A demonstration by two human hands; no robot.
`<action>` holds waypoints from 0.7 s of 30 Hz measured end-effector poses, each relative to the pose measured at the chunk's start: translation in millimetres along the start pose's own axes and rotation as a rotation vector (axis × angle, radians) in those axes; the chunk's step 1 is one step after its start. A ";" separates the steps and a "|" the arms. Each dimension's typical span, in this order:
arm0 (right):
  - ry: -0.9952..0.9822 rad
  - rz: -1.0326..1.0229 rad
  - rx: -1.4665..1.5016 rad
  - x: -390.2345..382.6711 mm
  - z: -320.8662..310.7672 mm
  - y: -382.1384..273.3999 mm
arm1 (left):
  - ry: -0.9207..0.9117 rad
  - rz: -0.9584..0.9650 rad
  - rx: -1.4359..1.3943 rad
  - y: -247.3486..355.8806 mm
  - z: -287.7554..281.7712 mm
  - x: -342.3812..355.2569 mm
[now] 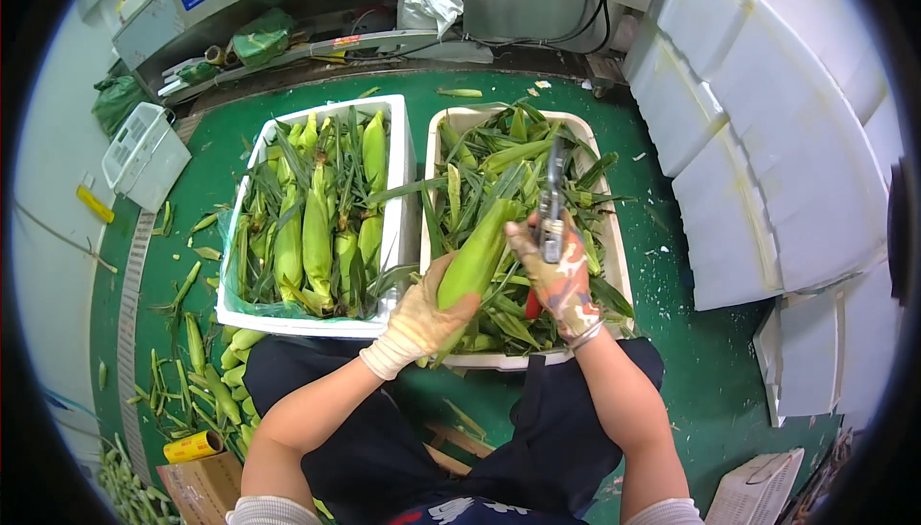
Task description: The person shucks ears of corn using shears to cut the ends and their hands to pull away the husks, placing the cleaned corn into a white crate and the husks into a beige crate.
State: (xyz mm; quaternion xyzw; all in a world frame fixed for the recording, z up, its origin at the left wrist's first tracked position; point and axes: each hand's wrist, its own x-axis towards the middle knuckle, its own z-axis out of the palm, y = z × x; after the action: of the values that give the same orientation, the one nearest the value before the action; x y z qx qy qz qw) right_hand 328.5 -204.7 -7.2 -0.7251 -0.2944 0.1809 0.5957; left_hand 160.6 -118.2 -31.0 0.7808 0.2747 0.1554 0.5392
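My left hand (423, 316), in a pale glove, is closed around a green ear of corn (477, 254) still in its husk. The ear tilts up and to the right. My right hand (559, 277), in a patterned glove, grips pruning shears (551, 213); their metal blades point away from me and a red handle part shows below the hand. The right fingers are close to the ear's upper end. Under both hands stands a cream tub (622, 271) full of husk leaves (513, 319).
Left of the tub, a white foam box (401, 189) holds several unhusked ears of corn (318, 237). Loose ears and leaves (221, 393) lie on the green floor at left. White foam boxes (739, 199) are stacked at right. A white basket (149, 155) stands far left.
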 end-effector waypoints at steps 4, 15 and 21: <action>-0.031 -0.110 0.160 9.6 1.4 17.6 | 0.082 0.004 0.071 4.0 16.9 -1.4; -0.119 0.154 0.554 -19.0 -0.2 -0.7 | 0.093 -0.086 -0.271 31.9 7.4 27.4; 0.110 -0.538 -0.684 18.3 -10.0 51.4 | 0.031 0.028 -0.374 14.6 19.7 29.2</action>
State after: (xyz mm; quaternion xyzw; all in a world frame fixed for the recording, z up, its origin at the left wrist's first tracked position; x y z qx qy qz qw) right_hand 359.5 -206.5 -53.2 -0.7867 -0.4837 -0.1274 0.3619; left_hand 198.4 -119.6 -26.2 0.6683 0.2385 0.2230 0.6684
